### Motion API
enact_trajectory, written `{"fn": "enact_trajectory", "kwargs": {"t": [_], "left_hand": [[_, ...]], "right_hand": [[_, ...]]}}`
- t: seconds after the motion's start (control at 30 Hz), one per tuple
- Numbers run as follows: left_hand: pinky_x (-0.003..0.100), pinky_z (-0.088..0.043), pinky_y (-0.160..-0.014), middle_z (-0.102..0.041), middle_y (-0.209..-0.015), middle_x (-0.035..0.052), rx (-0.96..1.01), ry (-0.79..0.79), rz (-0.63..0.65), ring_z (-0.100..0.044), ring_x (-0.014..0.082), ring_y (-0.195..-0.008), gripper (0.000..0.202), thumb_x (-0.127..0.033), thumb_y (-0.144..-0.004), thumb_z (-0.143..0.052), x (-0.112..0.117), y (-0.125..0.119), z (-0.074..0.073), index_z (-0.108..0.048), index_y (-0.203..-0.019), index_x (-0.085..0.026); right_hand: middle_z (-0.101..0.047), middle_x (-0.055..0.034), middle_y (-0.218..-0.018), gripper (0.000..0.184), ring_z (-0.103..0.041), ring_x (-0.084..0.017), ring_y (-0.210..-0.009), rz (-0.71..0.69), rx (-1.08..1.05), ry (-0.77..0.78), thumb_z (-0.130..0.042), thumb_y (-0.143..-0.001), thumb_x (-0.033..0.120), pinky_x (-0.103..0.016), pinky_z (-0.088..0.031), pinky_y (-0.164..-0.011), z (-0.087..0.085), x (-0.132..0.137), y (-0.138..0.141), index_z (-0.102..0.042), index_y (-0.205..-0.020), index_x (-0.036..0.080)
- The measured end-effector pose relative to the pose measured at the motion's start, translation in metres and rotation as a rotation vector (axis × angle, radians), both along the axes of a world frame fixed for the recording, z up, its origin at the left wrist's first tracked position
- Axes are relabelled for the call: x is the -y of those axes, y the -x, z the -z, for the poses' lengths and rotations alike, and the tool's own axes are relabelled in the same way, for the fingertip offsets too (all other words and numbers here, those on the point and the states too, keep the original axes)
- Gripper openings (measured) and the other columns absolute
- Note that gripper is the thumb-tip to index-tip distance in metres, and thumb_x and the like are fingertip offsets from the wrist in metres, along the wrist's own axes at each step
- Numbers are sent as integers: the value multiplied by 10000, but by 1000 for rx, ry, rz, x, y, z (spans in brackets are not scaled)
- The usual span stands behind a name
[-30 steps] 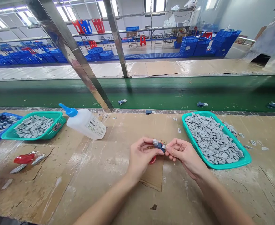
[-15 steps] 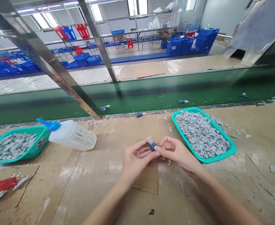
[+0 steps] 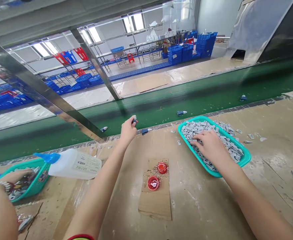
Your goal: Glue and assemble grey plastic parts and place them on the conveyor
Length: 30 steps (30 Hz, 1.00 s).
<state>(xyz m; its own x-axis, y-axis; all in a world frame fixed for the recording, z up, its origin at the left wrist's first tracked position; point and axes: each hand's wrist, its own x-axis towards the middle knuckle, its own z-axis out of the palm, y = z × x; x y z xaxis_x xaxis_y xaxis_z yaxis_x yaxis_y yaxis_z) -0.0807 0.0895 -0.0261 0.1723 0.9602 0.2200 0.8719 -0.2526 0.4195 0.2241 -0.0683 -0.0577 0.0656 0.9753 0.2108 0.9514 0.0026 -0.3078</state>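
Observation:
My left hand [image 3: 128, 130] is stretched out toward the green conveyor belt [image 3: 176, 100], its fingers pinched on a small blue-and-grey part [image 3: 134, 119] held at the belt's near edge. Over to the right, my right hand [image 3: 209, 144] rests in the teal tray [image 3: 243, 159], fingers curled down among the several grey pieces [image 3: 201, 128] that fill it. Whether it grips one is hidden. Two red caps [image 3: 157, 175] lie on a cardboard scrap [image 3: 156, 200] between my arms.
A white glue bottle [image 3: 74, 164] with a blue nozzle lies at the left. Beside it another person's hand [image 3: 15, 176] reaches into a second teal tray [image 3: 35, 186]. Finished parts [image 3: 181, 113] lie on the belt. A slanted steel post [image 3: 46, 96] crosses the left.
My hands have parted. The left one carried the blue-and-grey part out to the belt's edge; the right went into the teal tray. The view tilted left, and another person's arm appeared.

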Motion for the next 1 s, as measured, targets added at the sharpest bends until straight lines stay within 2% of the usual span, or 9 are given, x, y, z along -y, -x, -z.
{"fn": "enact_trajectory", "kwargs": {"t": [0.13,0.27,0.37,0.43,0.53,0.63,0.73,0.9,1.0], "left_hand": [[343,-451,-831,-673,-1019,139,-138,64,87,-602,271,-975,451,-42,-763,-448,-27,-10,16,-568,-1192,-109],[354,-403,-926,-613,-1153,157,-223,55,144,-533,267,-1095,476,-59,-797,-433,-27,-14,25,-502,-1267,-91],[377,-373,-963,-581,-1195,156,-265,26,175,-504,271,-1118,403,-168,-864,-414,-15,-14,24,-525,-1247,-108],[364,-393,-937,-613,-1127,139,-295,33,210,-530,268,-1072,349,-235,-866,-448,-6,-14,21,-593,-1167,-136],[324,-439,-851,-664,-1010,101,-331,69,258,-586,248,-966,277,-248,-850,-480,3,-14,20,-661,-1046,-174],[304,-461,-780,-682,-984,86,-345,88,267,-614,233,-905,277,-249,-856,-465,3,-14,19,-665,-1037,-188],[325,-462,-782,-679,-983,100,-354,73,266,-610,250,-920,305,-285,-869,-446,-3,-18,16,-656,-1062,-176],[367,-440,-854,-645,-1030,130,-357,20,294,-568,278,-999,316,-277,-871,-450,-21,-47,13,-642,-1086,-149],[365,-417,-898,-609,-1110,132,-332,-9,336,-529,270,-1062,333,-237,-880,-440,-33,-75,17,-594,-1162,-148]], "right_hand": [[-667,-59,-813,141,-546,-265,-833,68,-29,-38,-593,-822,312,-350,-401,-668,-4,6,0,-694,-819,213],[-669,-30,-783,123,-575,-220,-765,100,-124,-77,-580,-838,305,-311,-391,-625,-7,12,-5,-661,-825,213],[-669,-49,-798,156,-577,-237,-770,102,-90,-36,-553,-852,315,-319,-386,-619,-6,14,-7,-662,-868,203],[-665,-61,-810,180,-570,-255,-799,87,-44,-8,-518,-867,303,-330,-384,-632,-6,14,-9,-672,-866,211],[-664,-69,-832,219,-560,-259,-808,113,-40,4,-466,-882,268,-332,-383,-622,-9,13,-13,-675,-923,215],[-663,-64,-840,211,-550,-255,-803,112,-75,23,-483,-872,282,-327,-382,-610,-12,11,-12,-677,-928,220],[-652,-68,-817,159,-529,-273,-810,62,-46,66,-577,-819,335,-340,-379,-625,-12,9,-6,-689,-852,228],[-630,-80,-810,112,-499,-288,-845,68,-24,48,-603,-801,260,-342,-370,-633,-4,7,1,-659,-713,219],[-636,-66,-799,132,-512,-271,-835,81,-118,-16,-563,-829,238,-335,-373,-630,-10,9,1,-625,-716,212]]}}
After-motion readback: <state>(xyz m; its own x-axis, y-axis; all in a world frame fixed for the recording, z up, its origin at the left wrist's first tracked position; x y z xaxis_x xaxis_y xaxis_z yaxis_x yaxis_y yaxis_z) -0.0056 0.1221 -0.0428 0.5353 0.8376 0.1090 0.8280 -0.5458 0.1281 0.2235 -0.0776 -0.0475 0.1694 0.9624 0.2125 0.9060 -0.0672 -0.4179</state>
